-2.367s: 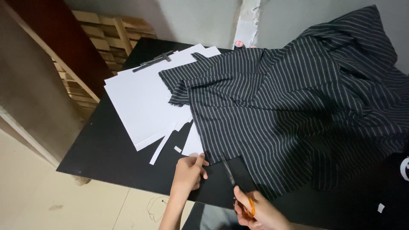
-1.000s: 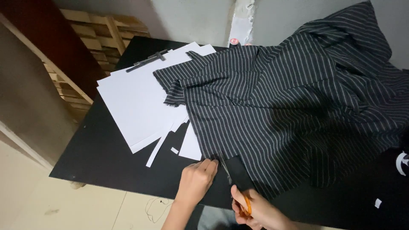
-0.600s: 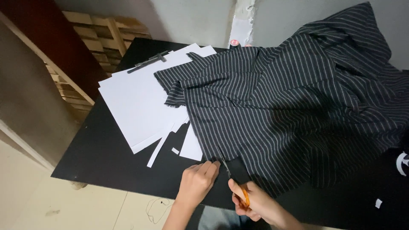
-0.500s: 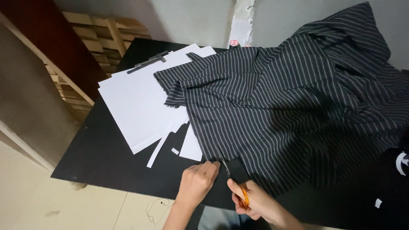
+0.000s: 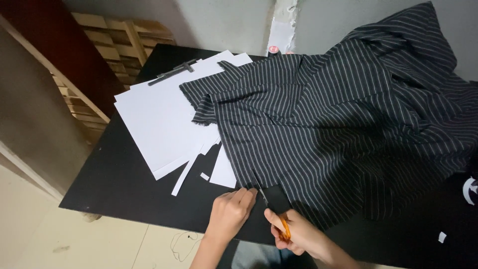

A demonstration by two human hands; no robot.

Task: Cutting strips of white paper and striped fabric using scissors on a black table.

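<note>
At the table's [image 5: 124, 184] near edge, the right hand [image 5: 298, 239], fingers clamped on orange scissors [image 5: 271, 209], has barely begun cutting striped cloth [image 5: 338, 124], while the left hand [image 5: 230, 213], fingers together, presses beside the blades.

Matt black table [image 5: 124, 184], smooth white paper sheets [image 5: 159, 119], soft pinstriped woven cloth [image 5: 338, 124], rough wooden pallet [image 5: 119, 45].

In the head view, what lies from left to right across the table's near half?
Bare black table → thin white paper strip → small white paper piece → left hand → orange-handled scissors in the right hand → striped black fabric.
</note>
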